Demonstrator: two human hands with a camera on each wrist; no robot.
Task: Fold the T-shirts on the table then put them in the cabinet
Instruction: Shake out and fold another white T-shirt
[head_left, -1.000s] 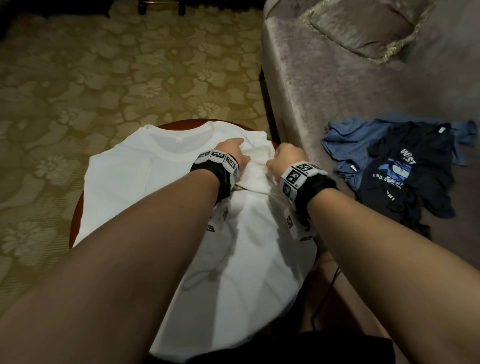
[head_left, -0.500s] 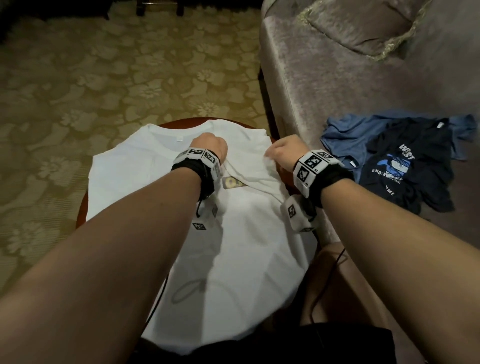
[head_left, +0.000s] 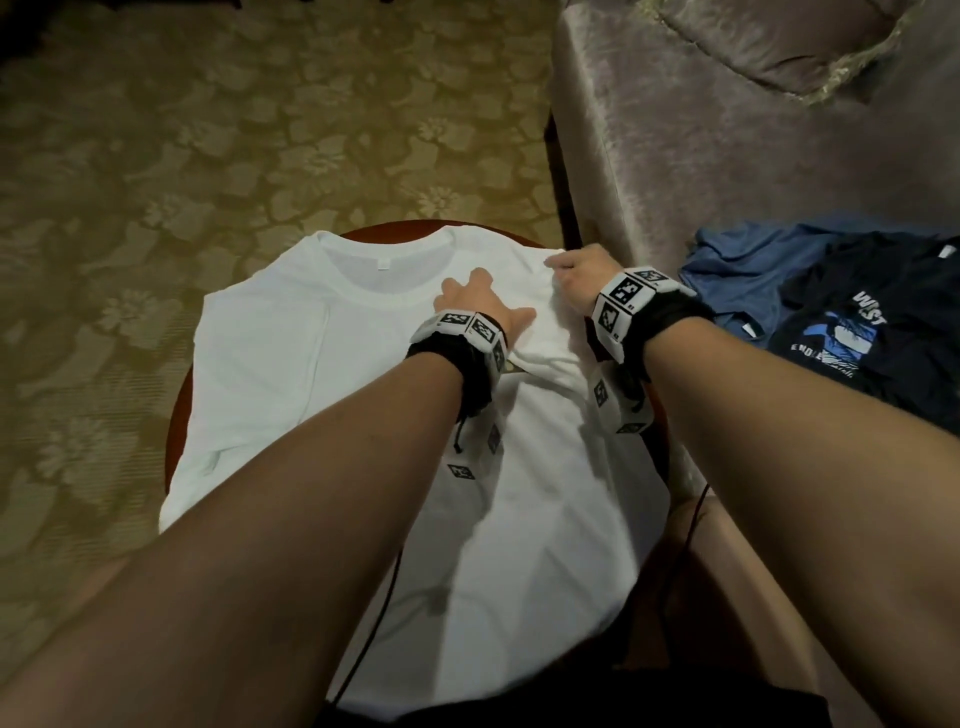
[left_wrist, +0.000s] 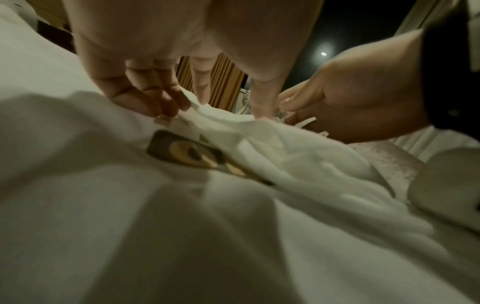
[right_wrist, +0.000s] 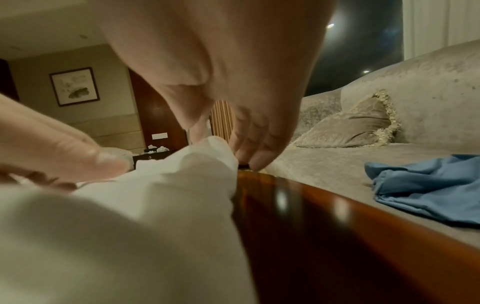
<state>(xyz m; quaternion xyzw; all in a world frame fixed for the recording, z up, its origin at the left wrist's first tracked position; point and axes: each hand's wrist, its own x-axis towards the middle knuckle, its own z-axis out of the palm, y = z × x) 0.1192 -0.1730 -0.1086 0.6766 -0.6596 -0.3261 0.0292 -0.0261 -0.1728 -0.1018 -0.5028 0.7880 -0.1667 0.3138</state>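
Observation:
A white T-shirt (head_left: 291, 374) lies spread on a small round wooden table (head_left: 179, 410), collar away from me. Its right sleeve is folded inward over the chest and partly covers a printed graphic (left_wrist: 187, 154). My left hand (head_left: 478, 301) rests flat with fingers spread on the folded part, just right of the collar. My right hand (head_left: 574, 275) is at the shirt's right shoulder by the table edge (right_wrist: 337, 236), where it pinches the white fabric (right_wrist: 207, 156) between thumb and fingers.
A grey sofa (head_left: 701, 156) stands tight against the table's right side. On it lie a crumpled blue T-shirt (head_left: 743, 270) and a dark printed T-shirt (head_left: 883, 291), with a cushion (head_left: 769, 47) further back. Patterned carpet (head_left: 208, 156) spreads left and beyond.
My left hand let go of the bunched fabric and now lies spread flat on it. The right hand moved outward to the shoulder edge, still pinching the shirt.

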